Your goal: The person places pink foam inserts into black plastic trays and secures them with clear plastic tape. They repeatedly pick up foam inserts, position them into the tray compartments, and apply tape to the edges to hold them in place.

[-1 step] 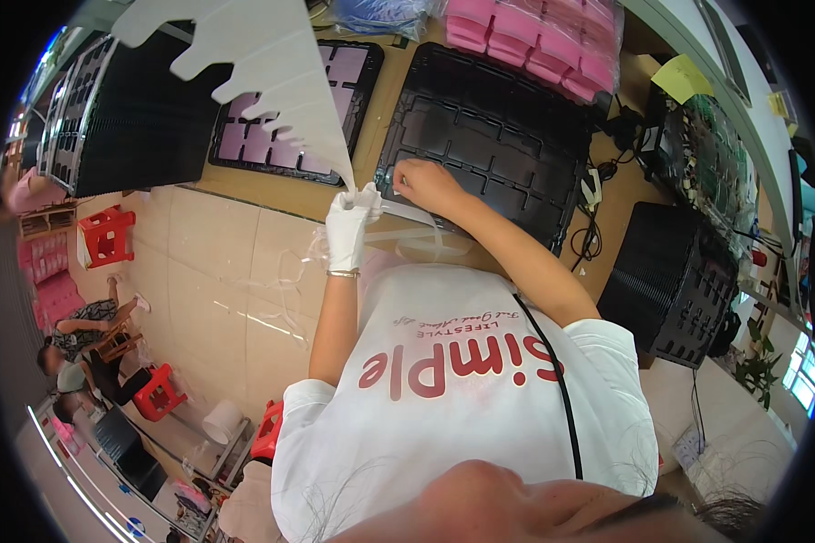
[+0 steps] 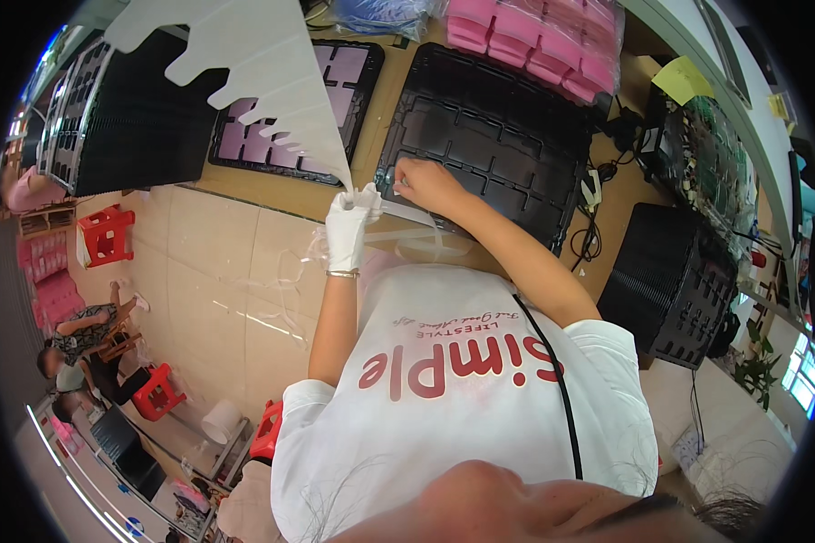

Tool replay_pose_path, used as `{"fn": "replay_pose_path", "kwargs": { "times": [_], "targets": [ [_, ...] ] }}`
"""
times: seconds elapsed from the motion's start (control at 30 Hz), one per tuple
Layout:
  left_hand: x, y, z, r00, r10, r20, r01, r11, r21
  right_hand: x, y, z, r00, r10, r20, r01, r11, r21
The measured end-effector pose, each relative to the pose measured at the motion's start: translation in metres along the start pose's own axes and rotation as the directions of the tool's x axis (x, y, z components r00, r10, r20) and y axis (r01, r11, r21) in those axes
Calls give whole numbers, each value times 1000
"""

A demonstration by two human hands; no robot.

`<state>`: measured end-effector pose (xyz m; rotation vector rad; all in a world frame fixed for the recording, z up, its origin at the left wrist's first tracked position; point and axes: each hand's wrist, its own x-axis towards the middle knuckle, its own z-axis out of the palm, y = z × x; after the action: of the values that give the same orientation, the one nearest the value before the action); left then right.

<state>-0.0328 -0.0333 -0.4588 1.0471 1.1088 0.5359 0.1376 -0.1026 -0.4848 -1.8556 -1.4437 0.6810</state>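
A white strip with a notched edge (image 2: 272, 72) rises from my left hand, widening toward the top of the view. My left hand (image 2: 348, 226), in a white glove, pinches the strip's narrow lower end. My right hand (image 2: 427, 185) is bare, with its fingers curled together over the near left corner of a black moulded tray (image 2: 480, 136). Whatever lies in those fingers is too small to make out. Between the hands, a translucent band (image 2: 409, 214) runs along the tray's near edge.
Left of the black tray lies another tray (image 2: 362, 100) with lilac pieces. Pink foam blocks (image 2: 534, 41) sit behind. Stacked black trays stand at the left (image 2: 154, 118) and right (image 2: 666, 285). Cables (image 2: 589, 240) lie beside the tray. Red stools (image 2: 107, 237) and a seated person are at the left.
The wide part of the notched strip has shifted slightly left and down. Both hands stay in place.
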Motion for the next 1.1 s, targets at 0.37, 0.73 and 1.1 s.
{"fn": "replay_pose_path", "kwargs": {
  "times": [0.37,0.73,1.1],
  "targets": [
    [-1,0,-2,1000,-5,25,5,999,-33,7,-3,-4,992,76,105,-65,993,-102],
    [0,-8,-4,999,40,12,-40,999,-8,-9,-4,-13,983,-87,163,89,996,0],
    [-30,24,35,984,-142,110,147,988,-46,-50,-20,-40,891,290,349,-440,364,821]
  ]
}}
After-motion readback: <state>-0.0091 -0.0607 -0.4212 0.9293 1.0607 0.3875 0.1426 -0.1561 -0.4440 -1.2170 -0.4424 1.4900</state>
